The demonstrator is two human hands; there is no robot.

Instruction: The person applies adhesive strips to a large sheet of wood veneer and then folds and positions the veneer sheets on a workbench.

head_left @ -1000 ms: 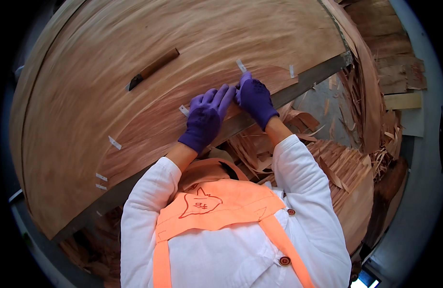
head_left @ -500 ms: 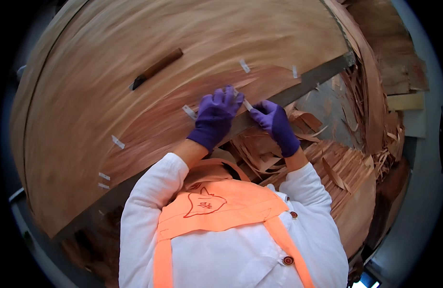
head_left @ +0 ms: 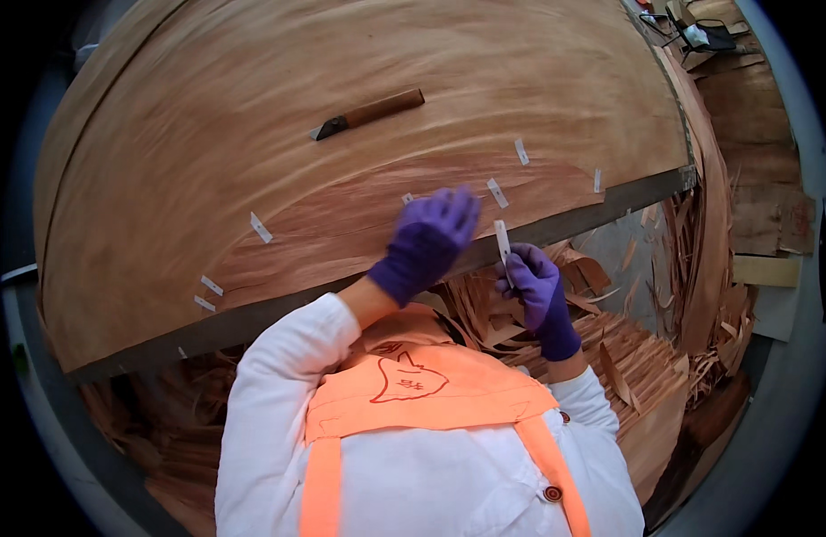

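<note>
while my right hand (head_left: 536, 286) pinches a white strip (head_left: 502, 237) upright between thumb and fingers, just off the near edge of the worktop (head_left: 574, 220), my left hand (head_left: 428, 242), blurred, stretches its fingers over the reddish veneer (head_left: 332, 215); i see nothing held in it, and whether it touches the sheet i cannot tell. the veneer lies along the worktop's near edge, beside a broad pale sheet (head_left: 198, 134). writing: my orange apron (head_left: 449, 394) bears characters and a hand-drawn red outline; the strips show small dark marks, too small to read. a middle strip (head_left: 496, 192) lies flat on the veneer; others sit along its curved far edge, among them one (head_left: 521, 151) near the worktop's right end and one (head_left: 261, 227) toward its left. a wooden-handled knife (head_left: 377, 110) rests on the pale sheet, farther from the near edge. compared with half a second ago, my hands are farther apart, the middle strip is uncovered where my left fingers were, and my right hand's strip stands clear of them.
</note>
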